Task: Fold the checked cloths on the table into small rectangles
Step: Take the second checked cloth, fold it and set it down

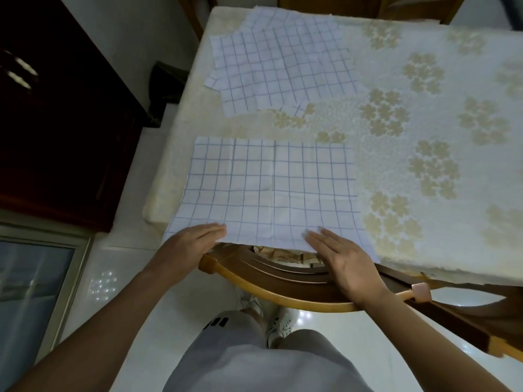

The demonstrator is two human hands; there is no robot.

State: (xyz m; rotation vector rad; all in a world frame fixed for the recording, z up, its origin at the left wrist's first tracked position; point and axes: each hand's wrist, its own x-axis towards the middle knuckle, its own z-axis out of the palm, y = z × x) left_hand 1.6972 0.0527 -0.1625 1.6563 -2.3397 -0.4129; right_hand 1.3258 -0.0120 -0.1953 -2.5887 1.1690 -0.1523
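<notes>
A white cloth with a blue check (268,188) lies spread flat at the near left corner of the table, its near edge hanging a little past the table edge. My left hand (188,244) rests with straight fingers on the cloth's near left corner. My right hand (342,258) lies flat on the near edge further right. A loose pile of several more checked cloths (280,63) lies spread at the far left of the table.
The table wears a cream cloth with tan flower prints (430,131). A wooden chair back (283,281) stands between me and the table. Dark wooden furniture (56,123) stands to the left, over a glossy white tile floor.
</notes>
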